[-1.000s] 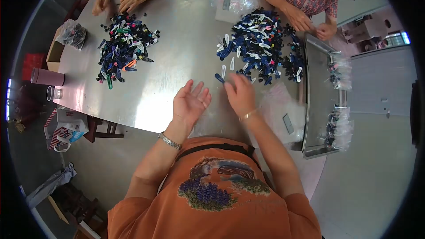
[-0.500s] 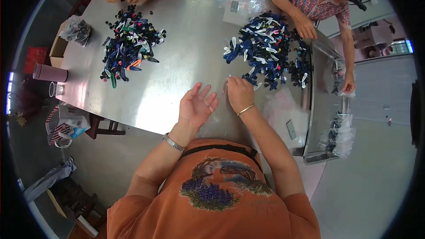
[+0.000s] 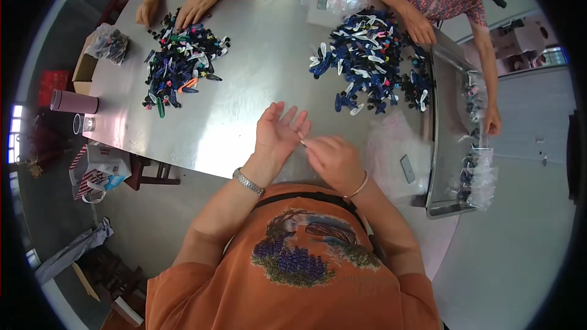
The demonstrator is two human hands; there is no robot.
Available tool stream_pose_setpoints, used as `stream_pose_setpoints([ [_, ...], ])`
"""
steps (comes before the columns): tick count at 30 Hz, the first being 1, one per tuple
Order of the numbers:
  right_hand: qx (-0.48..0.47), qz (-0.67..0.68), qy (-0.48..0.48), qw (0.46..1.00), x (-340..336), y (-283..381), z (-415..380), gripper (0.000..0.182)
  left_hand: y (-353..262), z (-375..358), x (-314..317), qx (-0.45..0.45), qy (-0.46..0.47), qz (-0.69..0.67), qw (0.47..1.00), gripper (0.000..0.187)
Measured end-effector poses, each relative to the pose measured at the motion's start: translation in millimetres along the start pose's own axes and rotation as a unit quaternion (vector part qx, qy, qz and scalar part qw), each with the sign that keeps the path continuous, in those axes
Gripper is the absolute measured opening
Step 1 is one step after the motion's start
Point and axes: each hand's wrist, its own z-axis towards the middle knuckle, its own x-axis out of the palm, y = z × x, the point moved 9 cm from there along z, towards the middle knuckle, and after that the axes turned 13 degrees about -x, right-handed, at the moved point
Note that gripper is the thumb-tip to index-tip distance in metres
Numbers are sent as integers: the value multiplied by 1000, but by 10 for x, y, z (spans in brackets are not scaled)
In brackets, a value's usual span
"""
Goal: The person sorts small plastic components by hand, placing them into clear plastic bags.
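Note:
My left hand [image 3: 280, 134] is palm up above the metal table [image 3: 244, 73], its fingers apart and nothing visible lying in the palm. Beside it, my right hand [image 3: 333, 160] pinches a small pale thing, too small to name, close to the left fingertips. A pile of blue, white and black clips [image 3: 370, 55] lies beyond my right hand. Clear plastic bags [image 3: 394, 153] are spread on the table to the right of that hand, with a small grey-green rectangular piece [image 3: 407, 168] on top.
Another clip pile [image 3: 183, 64] is at the left, with a co-worker's hands at its far side. A second co-worker [image 3: 428, 0] reaches over a metal tray [image 3: 435, 205] with filled bags [image 3: 480, 177]. A pink cup [image 3: 73, 102] stands at the left edge.
My right hand has drawn back from the right-hand pile's near edge towards my left hand, with the small pale thing now in its fingers. The far-left co-worker's hand has moved onto the left pile.

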Motion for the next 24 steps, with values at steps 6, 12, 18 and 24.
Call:
stream_pose_setpoints([
  [6, 41, -118, 127, 984, 303, -130, -94, 15, 192, 68, -33, -18, -8, 34, 999, 21],
  [12, 53, -33, -111, 992, -168, -221, -29, 15, 152, 124, -78, -13, 24, -3, 1000, 22],
  [18, 271, -102, -50, 956, -23, -1680, -579, 17, 240, -29, -2, -41, 8, -47, 998, 18],
  [24, 323, -117, 102, 934, 302, -1604, -737, 15, 203, 1, -116, -36, -23, -44, 998, 21],
])
